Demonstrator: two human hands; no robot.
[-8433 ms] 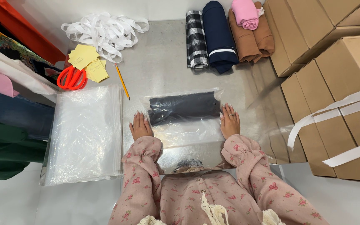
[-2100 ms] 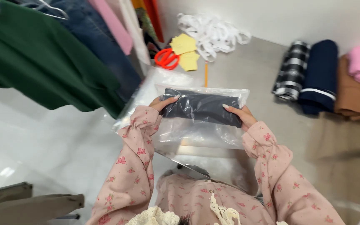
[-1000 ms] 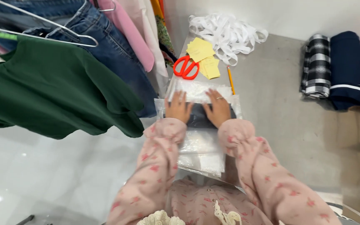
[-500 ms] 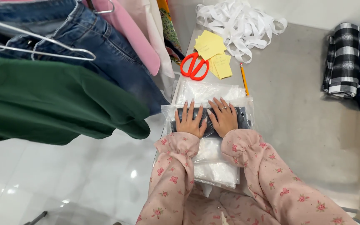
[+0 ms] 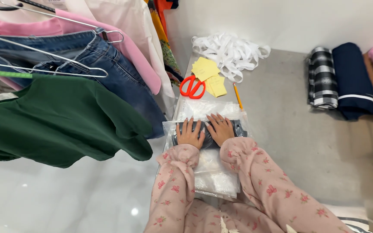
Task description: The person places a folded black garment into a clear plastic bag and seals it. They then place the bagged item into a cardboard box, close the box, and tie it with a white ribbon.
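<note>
Both hands, left [image 5: 190, 134] and right [image 5: 220, 128], spread flat on bagged dark garment [image 5: 238, 128] at table edge [image 5: 171, 118].

Clear plastic bags [image 5: 214, 172]: glossy, crinkled film, stacked. Dark folded garment [image 5: 208, 134]: matt cloth, inside the top bag. Table [image 5: 290, 129]: grey, smooth, matt. Beyond the bags: scissors [image 5: 192, 86], glossy orange plastic handles; yellow paper notes [image 5: 209, 74], matt; white cloth tape [image 5: 229, 51].
</note>
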